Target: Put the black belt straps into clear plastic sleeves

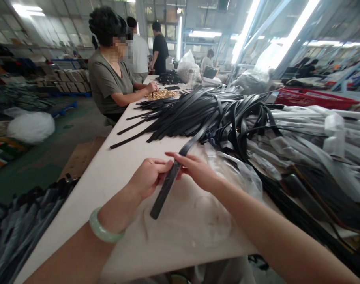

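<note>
A black strap (165,191) slants over the near part of the pale table, its squared end pointing down toward me. My left hand (150,175) pinches it from the left, thumb on top. From the right, my right hand (194,167) grips the same strap slightly farther up, with its index finger stretched across. Beyond my hands the strap runs up toward a large pile of black straps (182,114). A pale green bangle circles my left wrist.
Plastic-wrapped straps (310,138) heap up at the right, before a red crate (316,98). Clear plastic (245,173) lies beside my right forearm. Across the table's left edge (88,161), a person handles small gold-coloured pieces (160,94). Wrapped bundles (29,221) lie lower left.
</note>
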A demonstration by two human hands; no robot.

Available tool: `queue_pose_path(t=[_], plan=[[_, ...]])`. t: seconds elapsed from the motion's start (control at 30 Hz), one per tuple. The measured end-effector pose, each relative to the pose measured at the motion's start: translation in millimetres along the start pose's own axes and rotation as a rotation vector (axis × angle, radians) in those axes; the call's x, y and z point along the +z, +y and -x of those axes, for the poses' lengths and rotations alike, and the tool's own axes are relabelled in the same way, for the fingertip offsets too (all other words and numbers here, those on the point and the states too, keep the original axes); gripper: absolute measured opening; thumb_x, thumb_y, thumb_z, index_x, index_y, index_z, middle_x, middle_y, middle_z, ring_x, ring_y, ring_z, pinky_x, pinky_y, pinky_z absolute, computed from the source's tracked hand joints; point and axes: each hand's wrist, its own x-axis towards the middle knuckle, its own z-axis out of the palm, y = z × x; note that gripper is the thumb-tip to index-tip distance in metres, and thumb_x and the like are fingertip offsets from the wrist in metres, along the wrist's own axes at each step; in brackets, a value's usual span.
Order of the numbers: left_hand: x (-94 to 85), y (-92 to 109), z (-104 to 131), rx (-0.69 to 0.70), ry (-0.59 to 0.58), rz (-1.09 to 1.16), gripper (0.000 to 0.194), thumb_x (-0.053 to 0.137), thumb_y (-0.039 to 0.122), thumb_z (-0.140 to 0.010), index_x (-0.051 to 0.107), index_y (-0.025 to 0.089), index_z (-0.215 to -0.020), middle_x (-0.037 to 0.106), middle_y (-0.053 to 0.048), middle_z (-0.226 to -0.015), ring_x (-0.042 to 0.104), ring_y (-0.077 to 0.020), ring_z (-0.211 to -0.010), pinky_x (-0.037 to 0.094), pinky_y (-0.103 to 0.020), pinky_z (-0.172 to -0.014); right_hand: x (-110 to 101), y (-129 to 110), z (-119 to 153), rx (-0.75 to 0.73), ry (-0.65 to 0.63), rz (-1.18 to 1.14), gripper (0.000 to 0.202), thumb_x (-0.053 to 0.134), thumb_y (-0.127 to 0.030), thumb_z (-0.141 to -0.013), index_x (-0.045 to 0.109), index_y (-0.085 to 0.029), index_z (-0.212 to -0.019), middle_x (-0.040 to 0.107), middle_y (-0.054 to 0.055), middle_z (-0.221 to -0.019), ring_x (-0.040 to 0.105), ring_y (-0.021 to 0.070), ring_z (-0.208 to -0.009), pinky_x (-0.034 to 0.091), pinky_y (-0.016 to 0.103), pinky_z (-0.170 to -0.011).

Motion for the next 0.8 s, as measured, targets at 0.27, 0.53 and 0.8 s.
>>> queue_pose_path(t=[0.27,0.53,0.8], plan=[[4.3,0.4,1.5,-0.056,0.041,0.021,0.016,0.066,0.016,-0.077,0.072,0.005,-0.066,0.071,-0.015,-0.067,0.069,-0.0223,-0.064,0.052,-0.028,-0.06,-10.2,1.8,-6.8,-0.116,0.282,-0.089,0.035,0.057,-0.045,-0.085,0.072,-0.015,-0.095,0.066,0.004,-0.083,0.056,0.0112,-0.07,0.042,0.022,-0.059],[9.9,4.2,6.5,-0.11,-0.008,-0.079,0.017,0.065,0.019,-0.078,0.073,0.005,-0.071,0.072,-0.015,-0.069,0.068,-0.0185,-0.062,0.05,-0.021,-0.052,-14.4,-1.1,-10.6,-0.031,0.254,-0.308,0.031,0.059,-0.046,-0.081,0.071,-0.018,-0.087,0.072,0.006,-0.097,0.063,0.0181,-0.093,0.047,0.028,-0.081],[14.2,13.2,10.5,0.031,0.177,0.085,0.018,0.059,0.011,-0.082,0.069,0.005,-0.068,0.072,-0.013,-0.066,0.069,-0.017,-0.063,0.055,-0.025,-0.068,-16.4,6.5,-13.6,-0.268,0.325,-0.036,0.034,0.062,-0.049,-0.08,0.072,-0.016,-0.083,0.073,0.009,-0.094,0.066,0.0216,-0.089,0.048,0.034,-0.082]])
